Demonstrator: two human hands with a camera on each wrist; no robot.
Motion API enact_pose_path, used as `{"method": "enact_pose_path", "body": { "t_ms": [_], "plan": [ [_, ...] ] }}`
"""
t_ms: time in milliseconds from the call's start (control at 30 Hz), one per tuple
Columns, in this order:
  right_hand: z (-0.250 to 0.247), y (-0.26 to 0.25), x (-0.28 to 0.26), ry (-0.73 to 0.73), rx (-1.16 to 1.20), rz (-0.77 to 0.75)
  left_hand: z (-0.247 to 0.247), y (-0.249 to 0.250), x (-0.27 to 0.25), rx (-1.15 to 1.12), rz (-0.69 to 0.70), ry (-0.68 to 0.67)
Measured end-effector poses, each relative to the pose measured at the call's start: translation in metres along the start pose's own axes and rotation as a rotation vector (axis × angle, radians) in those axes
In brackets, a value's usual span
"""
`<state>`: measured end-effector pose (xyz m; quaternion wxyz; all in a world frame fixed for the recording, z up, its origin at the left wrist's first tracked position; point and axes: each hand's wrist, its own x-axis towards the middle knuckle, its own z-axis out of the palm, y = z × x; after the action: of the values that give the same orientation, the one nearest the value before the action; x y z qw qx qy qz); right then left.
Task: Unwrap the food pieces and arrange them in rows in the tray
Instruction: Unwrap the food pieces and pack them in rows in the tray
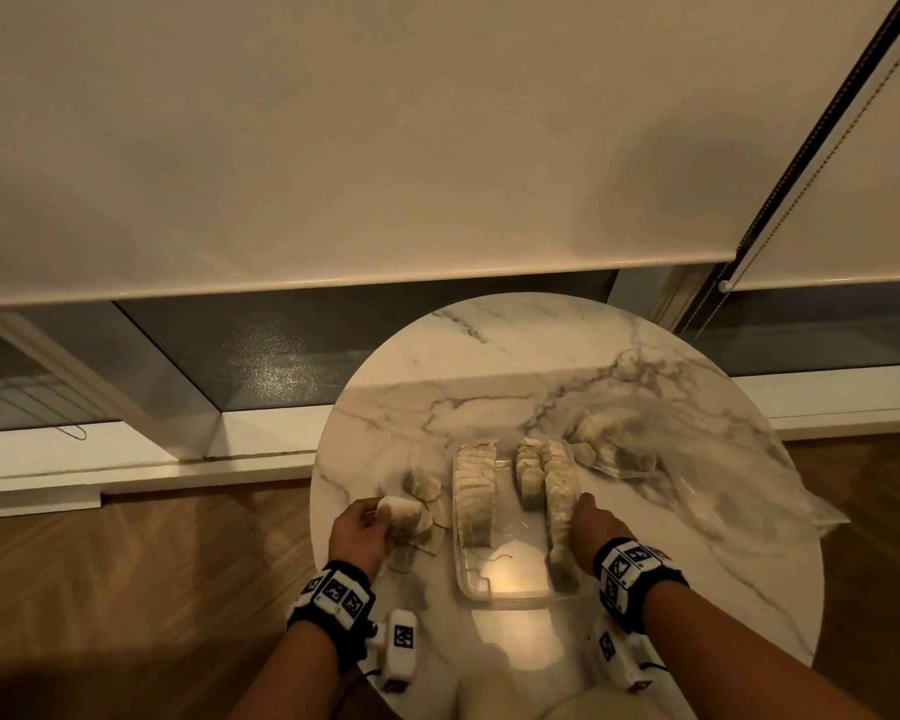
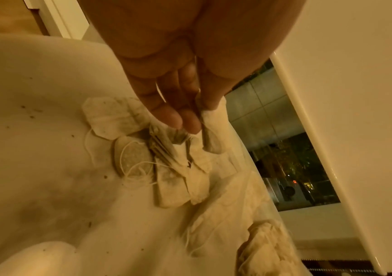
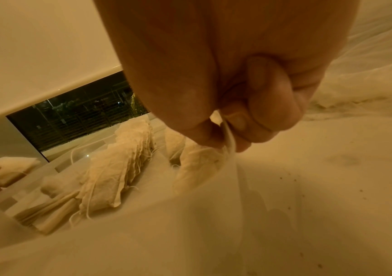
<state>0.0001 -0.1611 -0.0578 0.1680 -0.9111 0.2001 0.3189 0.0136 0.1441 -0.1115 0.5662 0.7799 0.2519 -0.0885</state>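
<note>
Marble table [image 1: 671, 589] under my wrists, white with grey veins, and right at six o'clock sits the clear plastic tray [image 1: 510, 589], its near end bare. My right hand [image 1: 591, 522] is at the tray's three o'clock edge, fingers curled, pinching the top of a tea bag [image 3: 228, 147] in the right-hand row [image 1: 559, 491]. That grip is closed on paper, thumb against fingertip. At nine o'clock my left hand [image 1: 359, 530] grips a pale tea bag [image 1: 401, 511], held between thumb and fingers above a loose heap of bags [image 1: 427, 504] lying flat on the table, strings [image 2: 129, 168] trailing among them. Moving up the tray: the left row [image 1: 476, 491] stands on edge, bags packed tight, and a shorter middle row [image 1: 530, 472] stands just beside the right one. Further out, at one o'clock, a crinkled clear wrapper [image 1: 697, 485] sprawls with more bags [image 1: 609, 439] inside it. Beyond the table, a window [image 1: 292, 345] with a cream roller blind [image 1: 333, 137] hanging down.
</note>
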Motion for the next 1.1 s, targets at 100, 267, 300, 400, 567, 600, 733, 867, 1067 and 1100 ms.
{"method": "enact_pose_path", "body": {
  "t_ms": [100, 267, 300, 400, 567, 600, 733, 867, 1067, 1100],
  "plan": [
    [0.0, 0.001, 0.003, -0.01, -0.015, 0.015, -0.001, -0.001, -0.003, -0.054, -0.005, -0.026],
    [-0.002, 0.006, 0.008, -0.02, -0.026, -0.003, -0.008, -0.007, -0.014, -0.061, -0.015, 0.018],
    [-0.002, 0.009, 0.01, -0.021, -0.023, 0.001, -0.01, -0.007, -0.019, -0.049, 0.004, 0.027],
    [-0.004, 0.017, 0.009, 0.006, -0.007, 0.043, -0.015, -0.007, -0.034, -0.047, 0.058, 0.03],
    [-0.009, 0.001, -0.026, 0.36, 0.164, -0.179, -0.012, 0.005, -0.063, -0.076, 0.106, -0.049],
    [-0.008, -0.008, -0.036, 0.339, 0.275, -0.291, -0.009, 0.01, -0.069, -0.108, 0.109, -0.068],
    [0.008, -0.045, -0.063, -0.112, 0.647, -0.533, 0.005, 0.029, -0.088, -0.223, 0.12, -0.153],
    [0.031, -0.058, -0.064, -0.186, 0.774, -0.574, 0.015, 0.039, -0.094, -0.241, 0.1, -0.224],
    [0.04, -0.058, -0.069, -0.141, 0.837, -0.527, 0.019, 0.039, -0.099, -0.233, 0.106, -0.206],
    [0.041, -0.057, -0.071, -0.145, 0.87, -0.503, 0.021, 0.038, -0.101, -0.227, 0.098, -0.217]
  ]
}}
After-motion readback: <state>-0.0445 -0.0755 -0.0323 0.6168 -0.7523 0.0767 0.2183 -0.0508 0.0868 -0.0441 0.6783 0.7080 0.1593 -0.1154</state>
